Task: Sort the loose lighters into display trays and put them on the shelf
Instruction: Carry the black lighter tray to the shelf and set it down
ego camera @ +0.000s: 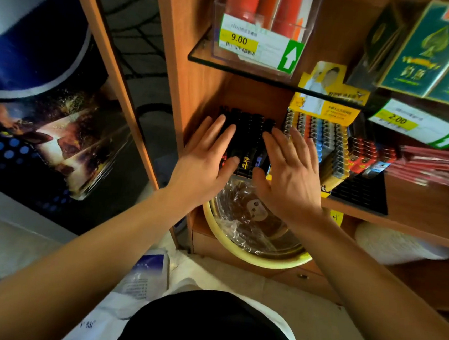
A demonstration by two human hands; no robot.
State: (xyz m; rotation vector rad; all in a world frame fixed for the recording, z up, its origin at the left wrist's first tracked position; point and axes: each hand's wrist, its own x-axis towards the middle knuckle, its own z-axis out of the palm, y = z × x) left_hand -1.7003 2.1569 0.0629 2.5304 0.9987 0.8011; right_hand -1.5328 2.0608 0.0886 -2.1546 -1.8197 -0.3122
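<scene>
I see the left hand (pixel 208 152) and right hand (pixel 286 167), fingers straight, pressing flat on the black lighter tray (pixel 248 139) at the shelf's (pixel 420 205) left corner, likely seating it beside the coloured lighter tray (pixel 327 144).

You face a matt wood-grain shelf (pixel 420 199) carrying glossy black plastic lighters (pixel 248 133), a clear plastic box (pixel 258 60) and glossy green cartons (pixel 432 52).

Black lighters (pixel 248 142); multicoloured lighter tray (pixel 322 143); yellow basin (pixel 227 241); green boxes (pixel 432 50).
</scene>
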